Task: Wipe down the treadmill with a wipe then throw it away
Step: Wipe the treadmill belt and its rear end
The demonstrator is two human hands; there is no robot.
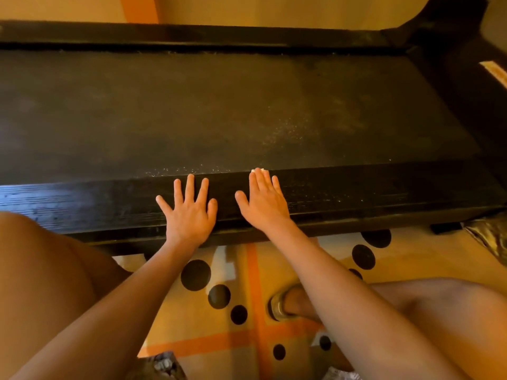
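Note:
A black treadmill fills the upper half of the head view, its dusty belt point(219, 111) running left to right. The near side rail point(370, 193) carries both hands. My left hand point(190, 209) rests flat on the rail with fingers spread and nothing under it. My right hand point(263, 201) presses flat on a white wipe point(258, 170), of which only a small edge shows past the fingertips at the rail's inner edge. White specks of dust lie on the belt just beyond the right hand.
My bare knees frame the lower left and lower right. Below the rail lies a tan rug point(411, 259) with orange stripes and black dots, and a sandalled foot point(285, 303). The treadmill's upright frame point(452, 26) rises at the top right.

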